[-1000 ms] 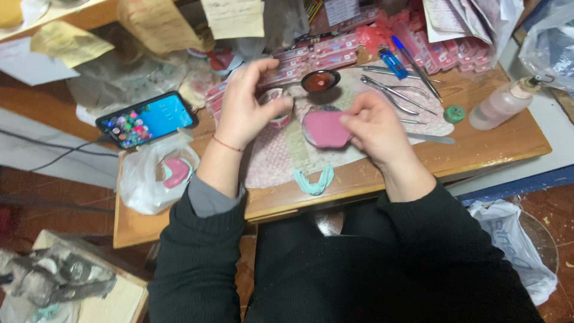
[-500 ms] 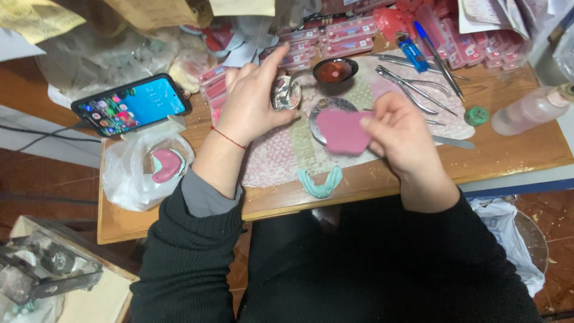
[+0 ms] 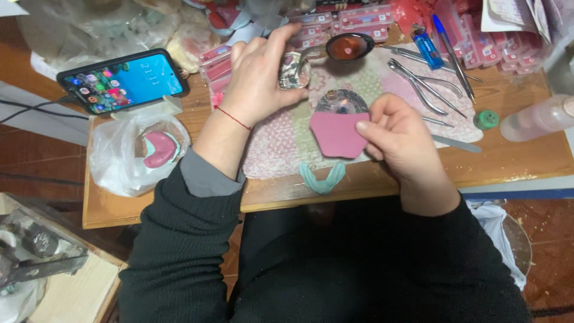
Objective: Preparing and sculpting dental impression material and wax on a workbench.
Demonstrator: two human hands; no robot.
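My right hand [image 3: 402,142] pinches a flat pink wax sheet [image 3: 336,133] by its right edge, holding it over a patterned cloth mat [image 3: 281,143]. Partly under the sheet lies a round dark dish [image 3: 342,101]. My left hand [image 3: 257,78] grips a small round shiny metal object [image 3: 294,70] near the back of the mat. A dark bowl with reddish contents [image 3: 349,46] sits just right of that hand. A teal arch-shaped piece [image 3: 322,179] lies at the table's front edge.
A phone with a lit screen [image 3: 122,79] leans at the left. A white plastic bag [image 3: 133,152] holds a pink arch-shaped piece. Metal pliers and tools [image 3: 427,84], a blue lighter [image 3: 426,42], a green cap [image 3: 485,119] and a clear bottle [image 3: 535,118] lie at the right.
My right hand has lifted the pink sheet off the round dish and drawn it nearer. My left hand has taken up the small metal object.
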